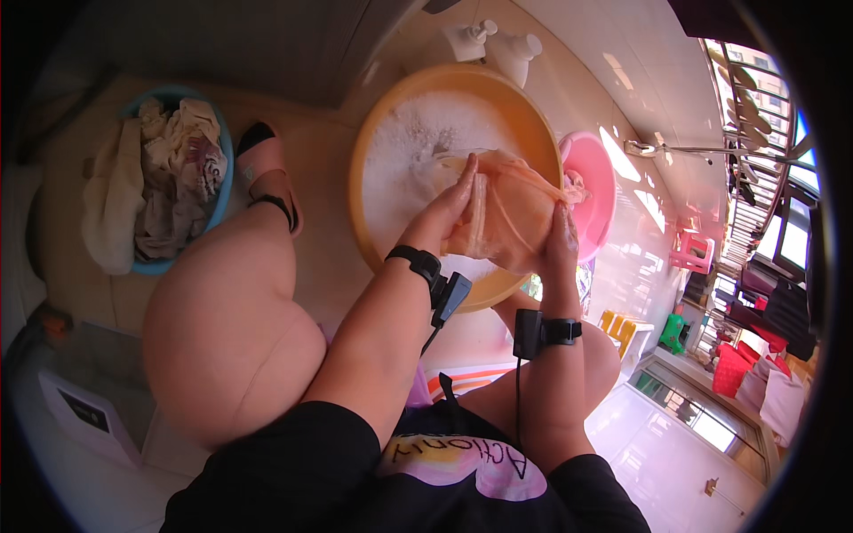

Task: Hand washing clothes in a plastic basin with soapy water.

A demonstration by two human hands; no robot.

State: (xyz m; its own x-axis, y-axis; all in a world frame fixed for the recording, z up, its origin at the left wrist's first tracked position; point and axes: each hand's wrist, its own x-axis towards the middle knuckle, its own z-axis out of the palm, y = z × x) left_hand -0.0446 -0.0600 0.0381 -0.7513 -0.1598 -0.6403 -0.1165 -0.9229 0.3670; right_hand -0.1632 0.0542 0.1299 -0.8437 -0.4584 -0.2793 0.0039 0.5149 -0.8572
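A wet, thin peach-coloured cloth (516,206) is stretched between my two hands above a round orange-yellow basin (365,220). My left hand (456,203) is at the cloth's left part, near a pale band, with the fingers partly behind the fabric. On the right side, my right hand (562,233) grips the cloth's edge close to the basin's rim. White suds (413,146) cover the water inside the basin. Both wrists wear black straps with small devices.
Beyond the basin stand a white pump bottle (470,43) and another white bottle (516,58). A pink basin (603,193) holding pink cloth is at the right. At the left, a blue basin (228,166) is piled with clothes. My knees flank the work area.
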